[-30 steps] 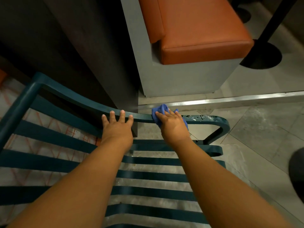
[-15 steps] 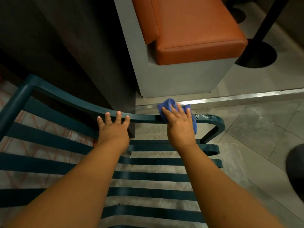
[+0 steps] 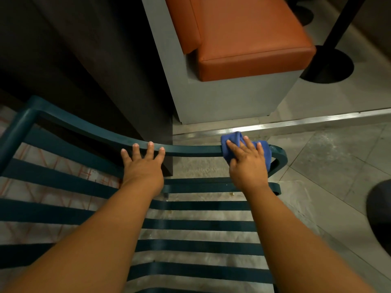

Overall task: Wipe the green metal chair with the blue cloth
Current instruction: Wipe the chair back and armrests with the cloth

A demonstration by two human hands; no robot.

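The green metal chair (image 3: 88,132) fills the lower left, seen from above, with a curved top rail and several flat slats below it. My left hand (image 3: 142,166) rests on the middle of the top rail, fingers spread over its edge. My right hand (image 3: 247,163) presses the bunched blue cloth (image 3: 232,140) onto the right end of the same rail, just before the rail curves down. Much of the cloth is hidden under my palm.
An orange padded bench (image 3: 249,39) on a grey base (image 3: 228,100) stands beyond the chair. A dark panel (image 3: 95,60) rises behind the rail. A black post with round base (image 3: 330,66) is at the upper right. A metal floor strip (image 3: 306,121) crosses the tiles.
My right hand has slid the blue cloth to the right along the top rail, toward its curved end. My left hand has stayed on the rail's middle.
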